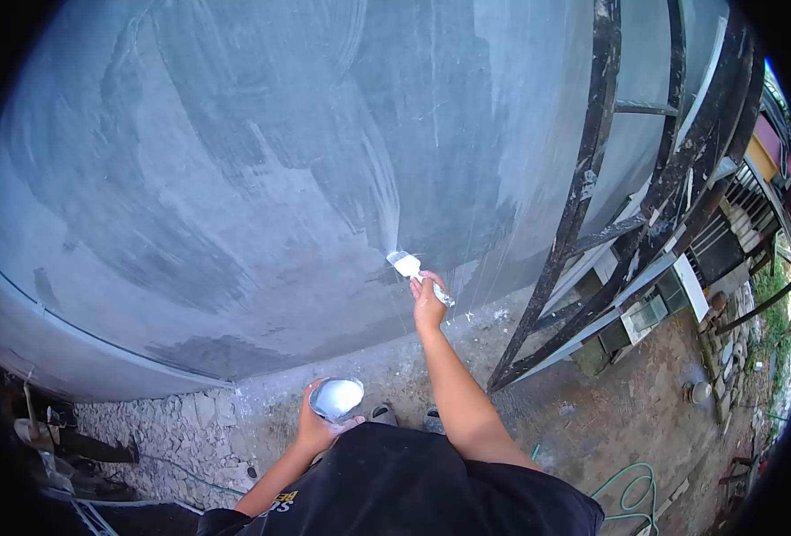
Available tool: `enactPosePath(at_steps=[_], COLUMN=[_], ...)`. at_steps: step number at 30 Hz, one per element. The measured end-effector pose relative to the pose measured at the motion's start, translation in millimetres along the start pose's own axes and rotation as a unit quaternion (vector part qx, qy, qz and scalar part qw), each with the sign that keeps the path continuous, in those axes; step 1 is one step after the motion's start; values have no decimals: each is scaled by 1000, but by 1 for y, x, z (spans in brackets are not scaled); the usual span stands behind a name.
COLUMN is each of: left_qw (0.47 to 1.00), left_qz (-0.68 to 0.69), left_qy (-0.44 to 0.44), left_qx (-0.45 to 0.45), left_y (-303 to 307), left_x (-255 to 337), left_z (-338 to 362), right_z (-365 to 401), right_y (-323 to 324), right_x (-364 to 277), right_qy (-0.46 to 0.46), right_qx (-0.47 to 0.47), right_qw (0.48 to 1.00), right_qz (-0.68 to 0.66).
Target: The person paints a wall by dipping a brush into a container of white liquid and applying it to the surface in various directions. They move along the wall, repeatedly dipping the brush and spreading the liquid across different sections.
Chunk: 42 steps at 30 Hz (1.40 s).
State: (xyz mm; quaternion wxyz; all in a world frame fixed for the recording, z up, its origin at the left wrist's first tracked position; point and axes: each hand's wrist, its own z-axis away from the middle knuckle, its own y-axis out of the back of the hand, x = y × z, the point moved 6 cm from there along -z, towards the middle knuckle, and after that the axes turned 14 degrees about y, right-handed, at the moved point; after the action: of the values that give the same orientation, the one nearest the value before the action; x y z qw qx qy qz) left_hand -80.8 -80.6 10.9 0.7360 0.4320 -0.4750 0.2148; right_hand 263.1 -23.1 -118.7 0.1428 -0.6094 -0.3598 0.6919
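Observation:
My right hand (428,299) grips a paintbrush (406,263) by its handle, fingers wrapped round it. The white-coated bristles touch the grey wall (324,161), and a pale streak of wet paint (382,196) runs up from them. Low at the left, in front of my body, my left hand (315,424) is closed around a container (336,399) of white paint, tilted so its inside shows. Darker damp-looking patches and lighter ones cover the wall.
A dark wooden ladder-like frame (583,196) leans at the right of the wall. Rubble (172,438) lies along the wall's foot at left. A green hose (632,500) coils on the ground at lower right. Boxes and boards (654,313) stand beyond the frame.

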Motion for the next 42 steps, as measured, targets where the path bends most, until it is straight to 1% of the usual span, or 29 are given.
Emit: enactPosePath(at_steps=[1,3,5,7,8,10,11,13,14,16,18,20,21,23,25,27,29,31,32,33,34,36,37,38,39,41,42], left_qw=[999,998,997,994,994,995,994,989,991,992,994,994,994,992,994,995,998,998,998,998,999,1000,1000,999,999,1000,1000], left_qz=[-26,-15,1,5,9,-5,-4,84,69,61,54,37,36,81,68,56,13,28,41,40,25,6,19,32,27,-2,-4], left_qy=[4,22,35,54,55,40,35,52,53,65,72,64,62,74,75,77,53,44,41,38,28,14,8,4,4,17,16], left_qx=[23,48,71,95,99,96,100,106,102,86,68,81,79,64,51,30,35,21,18,6,5,-6,-9,-11,-19,-18,-19], left_y=[6,14,19,22,22,20,17,12,12,13,14,21,27,42,61,83,107,128,140,151,162,177,184,190,193,196,195], left_x=[-2,-4,-1,3,1,-8,-13,-24,-26,-29,-33,-37,-35,-30,-38,-49,-58,-75,-81,-83,-82,-77,-75,-72,-70,-68,-66], left_z=[5,15,20,27,30,28,27,25,24,22,17,12,9,3,-8,-23,-37,-56,-61,-69,-76,-88,-93,-97,-101,-111,-114], right_z=[-2,-1,9,20,27,32,30,34,35,32,40,50,52,60,60,54,60,75,88,100,107,113,116,114,112,102,102], right_y=[-19,-51,-95,-138,-150,-174,-176,-167,-155,-115,-69,-25,-14,-2,-25,-57,-99,-152,-166,-184,-195,-191,-187,-174,-156,-98,-67], right_x=[-8,-40,-104,-170,-196,-249,-258,-271,-263,-212,-144,-65,-35,10,13,1,-44,-105,-128,-157,-175,-184,-186,-171,-150,-77,-37], right_qy=[-7,4,15,73,72,169,171,204,203,143,70,-5,-3,-18,-11,26,51,133,140,196,251,276,293,270,272,170,128], right_qx=[-8,20,8,-54,-59,-124,-128,-141,-141,-89,-20,36,38,82,90,70,73,-11,-2,-35,-69,-52,-42,-3,5,114,158], right_qw=[1000,999,999,990,990,964,963,957,957,983,997,999,999,996,996,997,996,990,989,978,963,958,954,962,961,979,979], right_qz=[-2,-35,-42,-105,-103,-162,-167,-150,-149,-70,-4,29,28,23,21,-1,-6,-47,-43,-57,-71,-58,-50,-43,-42,8,21])
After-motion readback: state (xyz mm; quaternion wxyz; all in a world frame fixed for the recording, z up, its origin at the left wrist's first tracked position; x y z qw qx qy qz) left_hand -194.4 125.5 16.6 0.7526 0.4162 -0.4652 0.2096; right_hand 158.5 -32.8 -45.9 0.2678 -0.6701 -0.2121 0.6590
